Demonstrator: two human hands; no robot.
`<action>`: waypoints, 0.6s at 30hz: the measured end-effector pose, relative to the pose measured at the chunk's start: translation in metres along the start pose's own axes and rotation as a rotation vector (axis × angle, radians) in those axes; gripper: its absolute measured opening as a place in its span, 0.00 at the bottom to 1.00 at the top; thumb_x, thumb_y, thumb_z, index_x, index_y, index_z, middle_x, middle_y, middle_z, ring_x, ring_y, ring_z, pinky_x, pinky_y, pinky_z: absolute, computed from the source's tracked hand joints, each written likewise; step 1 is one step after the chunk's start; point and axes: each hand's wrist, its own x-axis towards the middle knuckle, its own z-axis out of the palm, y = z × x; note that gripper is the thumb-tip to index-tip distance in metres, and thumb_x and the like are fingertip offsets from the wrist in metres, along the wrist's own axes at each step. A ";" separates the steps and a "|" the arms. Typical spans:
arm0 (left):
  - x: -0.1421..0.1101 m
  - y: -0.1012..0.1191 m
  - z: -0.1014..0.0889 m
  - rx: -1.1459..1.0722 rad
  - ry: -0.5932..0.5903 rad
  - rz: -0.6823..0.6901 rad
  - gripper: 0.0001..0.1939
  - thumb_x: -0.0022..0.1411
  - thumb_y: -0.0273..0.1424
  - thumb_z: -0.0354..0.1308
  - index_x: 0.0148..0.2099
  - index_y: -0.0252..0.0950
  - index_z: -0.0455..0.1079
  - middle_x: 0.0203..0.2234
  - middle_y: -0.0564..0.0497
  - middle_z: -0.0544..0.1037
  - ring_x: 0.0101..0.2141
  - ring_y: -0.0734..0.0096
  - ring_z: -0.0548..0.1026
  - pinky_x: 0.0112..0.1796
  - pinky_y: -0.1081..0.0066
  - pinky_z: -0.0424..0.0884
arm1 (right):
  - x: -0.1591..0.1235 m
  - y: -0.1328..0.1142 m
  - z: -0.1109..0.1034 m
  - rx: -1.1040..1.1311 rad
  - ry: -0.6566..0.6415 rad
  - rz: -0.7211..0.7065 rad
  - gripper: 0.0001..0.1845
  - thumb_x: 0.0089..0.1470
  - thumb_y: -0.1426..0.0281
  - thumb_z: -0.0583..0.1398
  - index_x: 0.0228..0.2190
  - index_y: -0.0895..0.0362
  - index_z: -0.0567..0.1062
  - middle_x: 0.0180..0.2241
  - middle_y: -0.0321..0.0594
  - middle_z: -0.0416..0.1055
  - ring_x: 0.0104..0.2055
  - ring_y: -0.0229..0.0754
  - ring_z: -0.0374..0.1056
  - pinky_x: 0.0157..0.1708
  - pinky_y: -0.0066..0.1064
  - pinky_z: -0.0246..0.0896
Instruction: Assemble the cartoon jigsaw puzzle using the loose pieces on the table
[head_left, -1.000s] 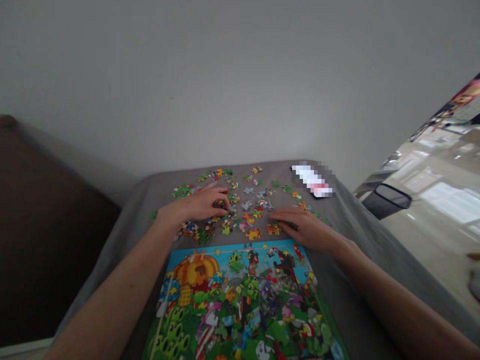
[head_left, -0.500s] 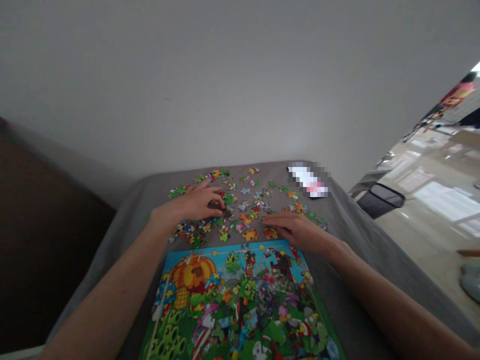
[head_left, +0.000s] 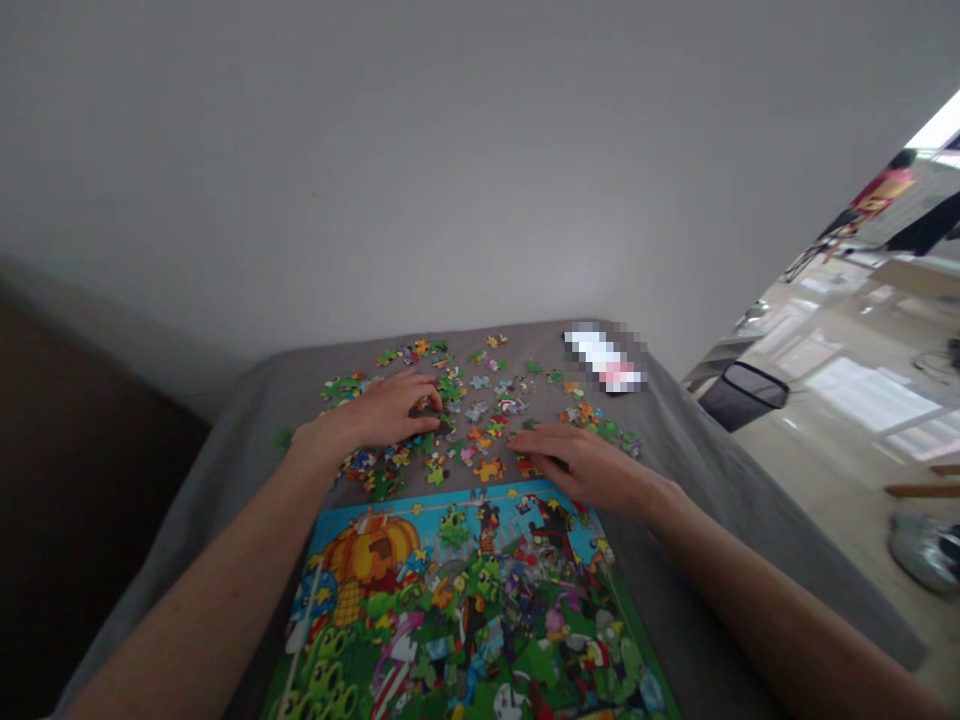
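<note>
A colourful cartoon jigsaw picture (head_left: pixel 465 610) lies on the grey cloth close to me. Beyond it, several loose puzzle pieces (head_left: pixel 480 410) are scattered over the cloth. My left hand (head_left: pixel 382 412) rests on the pieces at the left, fingers curled over a dark piece under the fingertips. My right hand (head_left: pixel 581 462) lies flat, palm down, at the picture's top right corner, its fingers stretched toward the loose pieces and touching them.
The grey cloth-covered table (head_left: pixel 247 420) stands against a plain white wall. A blurred-out white and pink object (head_left: pixel 606 358) lies at the far right corner. A dark bin (head_left: pixel 742 393) stands on the shiny floor to the right. Dark furniture is at the left.
The view has drifted, so everything sits slightly further left. My left fingers have curled a little over the dark piece. My right hand stays flat by the picture's corner.
</note>
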 end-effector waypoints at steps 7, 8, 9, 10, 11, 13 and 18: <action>0.001 -0.002 0.003 -0.037 -0.012 0.010 0.17 0.64 0.45 0.51 0.45 0.40 0.72 0.57 0.44 0.72 0.62 0.54 0.63 0.60 0.58 0.61 | 0.000 -0.009 -0.004 0.101 -0.077 0.026 0.31 0.64 0.77 0.49 0.65 0.46 0.62 0.63 0.34 0.65 0.63 0.40 0.64 0.62 0.39 0.61; 0.001 -0.002 0.003 -0.036 -0.013 0.011 0.17 0.64 0.45 0.51 0.45 0.40 0.71 0.57 0.44 0.72 0.63 0.55 0.63 0.60 0.58 0.61 | 0.000 -0.007 -0.005 0.109 -0.069 0.046 0.31 0.64 0.77 0.48 0.65 0.47 0.60 0.64 0.35 0.64 0.63 0.40 0.63 0.63 0.40 0.60; 0.002 -0.003 0.003 -0.036 -0.015 0.011 0.17 0.64 0.45 0.51 0.45 0.40 0.71 0.57 0.44 0.72 0.63 0.55 0.63 0.59 0.59 0.61 | 0.000 -0.004 -0.006 0.111 -0.043 0.066 0.31 0.64 0.77 0.47 0.66 0.47 0.59 0.64 0.36 0.64 0.64 0.40 0.63 0.63 0.40 0.60; 0.002 -0.003 0.003 -0.037 -0.018 0.011 0.17 0.64 0.45 0.51 0.45 0.41 0.71 0.57 0.45 0.72 0.63 0.55 0.63 0.59 0.59 0.62 | 0.000 0.000 -0.007 0.106 0.001 0.084 0.31 0.65 0.76 0.47 0.66 0.48 0.58 0.64 0.37 0.63 0.64 0.41 0.62 0.63 0.42 0.59; 0.002 -0.004 0.003 -0.037 -0.019 0.009 0.17 0.64 0.45 0.51 0.45 0.41 0.71 0.58 0.45 0.72 0.63 0.55 0.63 0.59 0.59 0.62 | 0.000 0.005 -0.007 0.091 0.055 0.098 0.30 0.65 0.76 0.47 0.66 0.48 0.58 0.64 0.38 0.63 0.64 0.42 0.61 0.64 0.44 0.58; 0.003 -0.005 0.003 -0.038 -0.020 0.011 0.17 0.63 0.45 0.50 0.46 0.41 0.71 0.58 0.45 0.72 0.63 0.55 0.62 0.59 0.59 0.62 | 0.000 0.016 -0.007 0.035 0.139 0.111 0.30 0.64 0.75 0.50 0.65 0.48 0.59 0.63 0.42 0.64 0.64 0.45 0.61 0.64 0.48 0.56; 0.005 -0.007 0.004 -0.043 -0.008 0.017 0.19 0.63 0.47 0.50 0.45 0.41 0.72 0.58 0.44 0.72 0.64 0.55 0.62 0.59 0.60 0.63 | -0.002 0.034 0.000 -0.084 0.084 0.101 0.28 0.62 0.68 0.58 0.63 0.55 0.64 0.60 0.49 0.67 0.65 0.50 0.58 0.65 0.51 0.52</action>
